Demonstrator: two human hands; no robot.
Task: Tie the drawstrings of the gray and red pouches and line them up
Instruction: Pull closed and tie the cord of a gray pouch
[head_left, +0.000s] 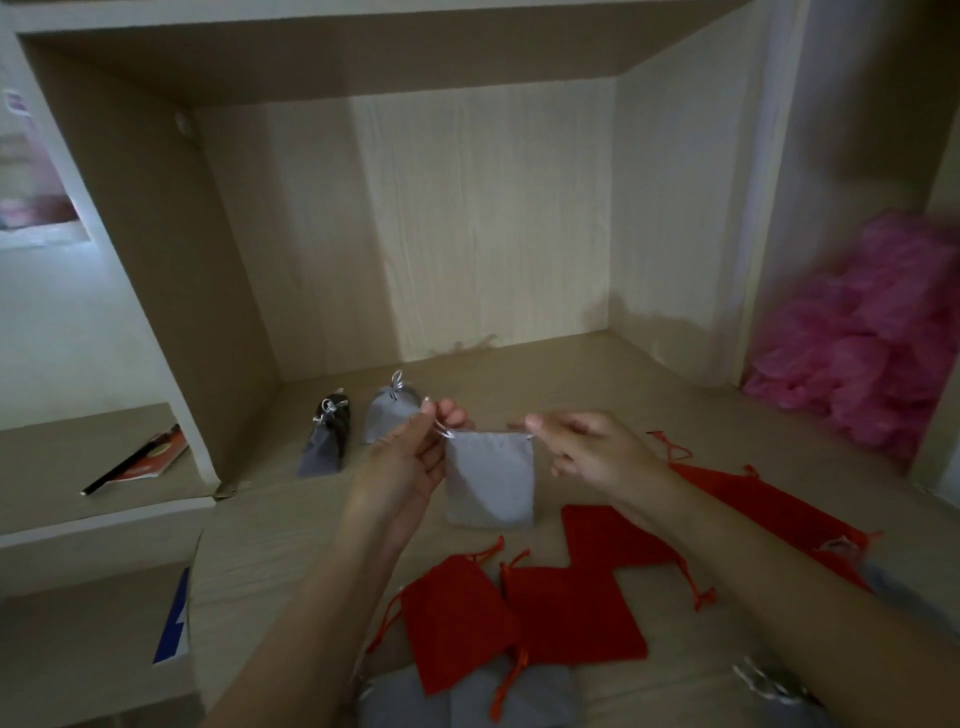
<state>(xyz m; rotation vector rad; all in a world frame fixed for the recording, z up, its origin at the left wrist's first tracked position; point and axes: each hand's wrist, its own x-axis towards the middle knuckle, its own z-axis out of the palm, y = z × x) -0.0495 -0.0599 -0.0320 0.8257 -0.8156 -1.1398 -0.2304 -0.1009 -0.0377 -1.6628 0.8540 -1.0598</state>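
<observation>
A flat gray pouch (489, 480) hangs above the desk between my hands. My left hand (410, 462) pinches its silver drawstring at the top left corner. My right hand (592, 447) pinches the drawstring at the top right corner. Two tied gray pouches (324, 441) (387, 413) stand side by side at the back left. Several flat red pouches (457, 618) (571, 613) (608, 535) with orange cords lie on the desk below my hands. More gray pouches (467, 699) lie at the near edge, partly under the red ones.
The wooden desk (291, 525) sits in an alcove with a back wall and side panels. A pink heap of bags (872, 332) fills the right. A red booklet (150, 457) lies on the lower shelf at left. A blue-and-white card (174, 623) leans at the desk's left edge.
</observation>
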